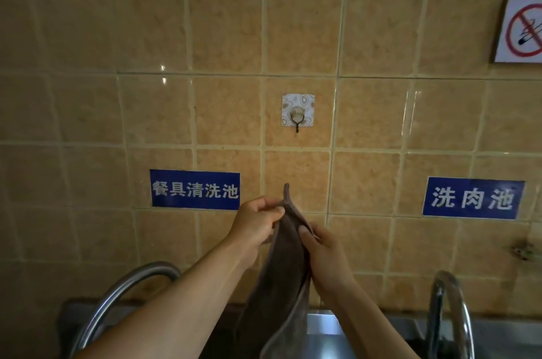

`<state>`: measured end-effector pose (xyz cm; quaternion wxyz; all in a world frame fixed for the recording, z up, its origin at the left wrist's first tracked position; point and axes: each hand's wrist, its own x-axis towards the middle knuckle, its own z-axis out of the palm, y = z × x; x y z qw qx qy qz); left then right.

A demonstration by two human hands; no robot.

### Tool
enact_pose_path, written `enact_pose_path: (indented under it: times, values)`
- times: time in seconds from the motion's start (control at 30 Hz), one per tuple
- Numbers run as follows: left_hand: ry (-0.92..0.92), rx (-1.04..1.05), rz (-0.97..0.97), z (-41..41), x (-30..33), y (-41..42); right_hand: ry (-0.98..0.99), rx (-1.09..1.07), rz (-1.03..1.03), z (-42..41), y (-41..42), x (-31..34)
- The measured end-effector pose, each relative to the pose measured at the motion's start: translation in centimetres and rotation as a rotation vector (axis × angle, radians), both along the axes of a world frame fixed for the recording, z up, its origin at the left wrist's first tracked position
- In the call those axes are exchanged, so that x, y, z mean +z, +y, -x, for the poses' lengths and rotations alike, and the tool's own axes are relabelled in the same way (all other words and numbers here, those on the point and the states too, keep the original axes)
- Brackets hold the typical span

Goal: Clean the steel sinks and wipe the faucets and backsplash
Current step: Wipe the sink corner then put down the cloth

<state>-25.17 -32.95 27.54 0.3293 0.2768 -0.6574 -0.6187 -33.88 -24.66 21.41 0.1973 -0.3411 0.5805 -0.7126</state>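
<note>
A brown cloth (pixel 286 270) hangs in front of the tan tiled backsplash (pixel 366 112). My left hand (pixel 258 223) pinches its top edge, and a small loop of the cloth sticks up above my fingers. My right hand (pixel 325 256) grips the cloth's right edge a little lower. An empty adhesive wall hook (pixel 298 115) is on the tiles straight above the cloth. A curved steel faucet (pixel 117 300) arches at the lower left and another faucet (pixel 448 317) at the lower right. The steel sink rim (pixel 322 323) shows below my arms.
Two blue signs are on the tiles, one at the left (pixel 195 190) and one at the right (pixel 472 198). A no-smoking sign (pixel 520 30) is at the upper right. A small fitting (pixel 523 250) sticks out of the wall at the right edge.
</note>
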Motion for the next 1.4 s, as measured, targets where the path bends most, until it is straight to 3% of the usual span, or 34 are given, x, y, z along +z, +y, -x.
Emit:
enact_pose_path:
  times: [0.2, 0.43, 0.6, 0.97, 1.4]
  values:
    - [-0.052, 0.024, 0.033, 1.0, 1.8, -1.5, 0.200, -0.144, 0.022, 1.0, -2.2, 1.4]
    - [0.027, 0.114, 0.022, 3.2, 5.5, -2.1, 0.247, -0.194, 0.050, 2.9, -2.3, 3.5]
    - [0.039, 0.148, 0.041, 4.2, 7.1, -2.3, 0.215, -0.208, 0.074, 4.1, -2.6, 4.6]
    - [0.017, 0.190, 0.293, 7.9, 10.4, -3.8, 0.141, -0.264, 0.142, 6.7, -4.3, 8.0]
    - [-0.073, 0.462, 0.556, 11.9, 11.4, -7.8, 0.113, -0.281, 0.129, 9.7, -7.2, 8.8]
